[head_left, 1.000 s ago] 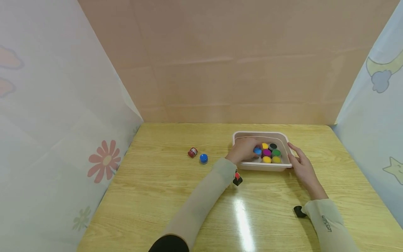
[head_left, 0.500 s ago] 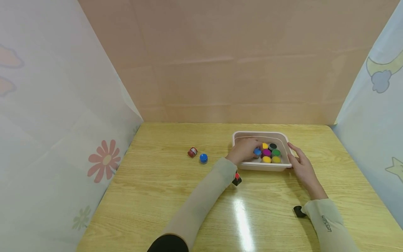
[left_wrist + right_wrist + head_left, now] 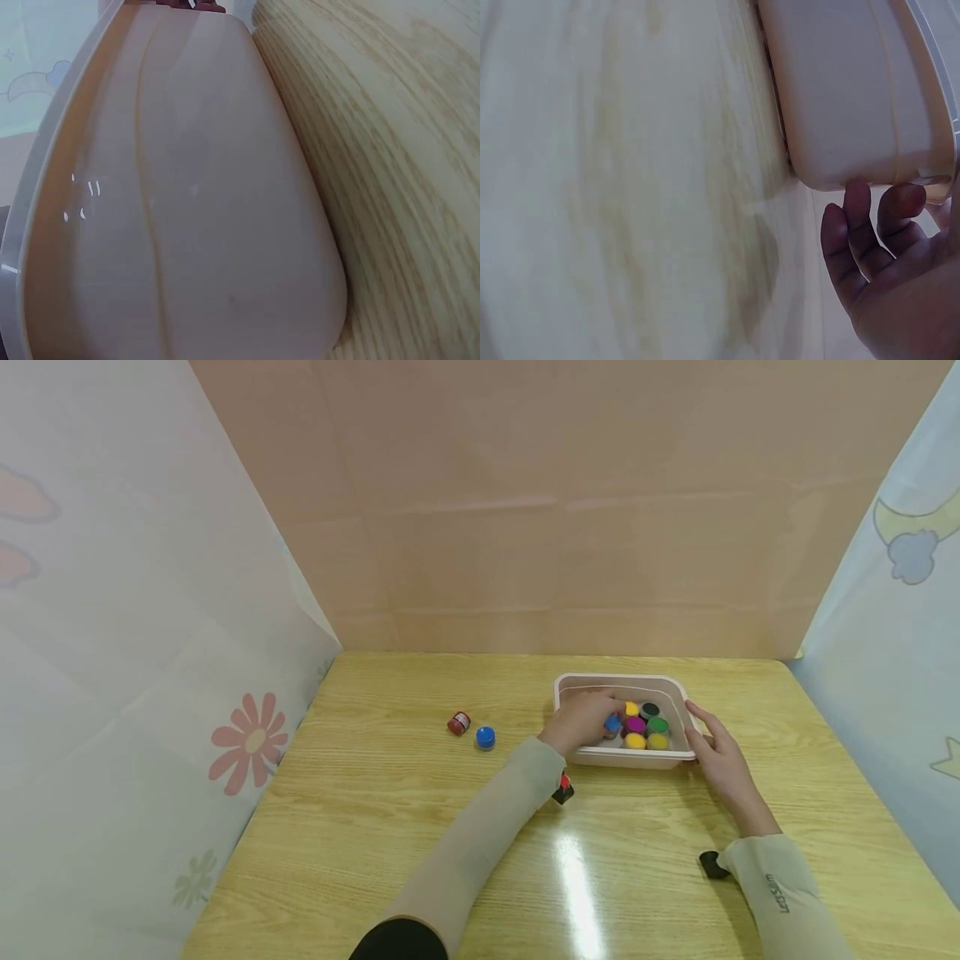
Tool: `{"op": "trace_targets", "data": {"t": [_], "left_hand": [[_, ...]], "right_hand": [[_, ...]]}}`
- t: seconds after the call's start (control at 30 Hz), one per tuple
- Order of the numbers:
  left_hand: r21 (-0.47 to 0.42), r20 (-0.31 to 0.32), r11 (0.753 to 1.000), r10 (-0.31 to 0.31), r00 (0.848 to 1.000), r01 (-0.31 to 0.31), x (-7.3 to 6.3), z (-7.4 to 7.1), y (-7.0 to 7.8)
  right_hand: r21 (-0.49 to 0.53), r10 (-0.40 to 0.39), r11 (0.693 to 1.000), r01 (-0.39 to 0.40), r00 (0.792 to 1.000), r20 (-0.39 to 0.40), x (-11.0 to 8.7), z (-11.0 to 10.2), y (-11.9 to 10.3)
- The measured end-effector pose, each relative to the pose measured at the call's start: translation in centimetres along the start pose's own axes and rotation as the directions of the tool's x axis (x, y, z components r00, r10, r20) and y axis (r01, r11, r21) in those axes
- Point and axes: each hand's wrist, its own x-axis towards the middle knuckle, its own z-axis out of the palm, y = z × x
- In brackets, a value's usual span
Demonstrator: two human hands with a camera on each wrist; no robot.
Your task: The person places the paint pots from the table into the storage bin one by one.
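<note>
Reaching over the front rim of a white plastic tray (image 3: 626, 762), my left hand (image 3: 581, 720) pinches a small paint jar with a blue lid (image 3: 612, 725) inside it. My right hand (image 3: 723, 764) grips the tray's right end at the rim. In the right wrist view, curled fingers (image 3: 857, 199) touch that end wall. Beside the blue jar stand several more jars, among them a purple-lidded one (image 3: 635, 725), a green-lidded one (image 3: 657, 726) and a black-lidded one (image 3: 650, 711). The left wrist view has only the tray's outer wall (image 3: 217, 187), so the left fingers are hidden there.
Left of the tray, a red jar (image 3: 459, 722) lies on its side on the wooden table (image 3: 375, 827). Close to it stands another blue-lidded jar (image 3: 485, 737). A brown panel (image 3: 555, 527) rises behind the table, and pale printed sheets hang at both sides.
The blue-lidded jar in my left hand has shifted and tipped slightly within the tray. My right hand and the other jars stay where they were.
</note>
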Motion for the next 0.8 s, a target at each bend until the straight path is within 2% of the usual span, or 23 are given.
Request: {"op": "trace_targets", "data": {"t": [0.3,0.47,0.67,0.8], "left_hand": [[-0.01,-0.004,1.0,-0.001,1.0,0.001,-0.2,-0.8,-0.1],[-0.037,-0.041,0.999,0.014,0.999,-0.015,-0.8,-1.6,-0.5],[-0.165,-0.135,0.985,0.035,0.99,-0.058,-2.3,-2.0,-2.1],[-0.177,-0.165,0.984,-0.004,0.986,-0.026,-4.0,-2.5,-3.4]], "right_hand": [[-0.013,0.0,1.0,0.0,1.0,0.005,0.2,-0.1,0.4],[-0.012,-0.006,1.0,0.006,1.0,0.003,0.1,-0.2,0.2],[-0.012,-0.006,1.0,0.006,1.0,0.006,0.0,-0.3,0.1],[-0.012,-0.004,1.0,0.004,1.0,0.004,0.0,-0.4,0.1]]}}
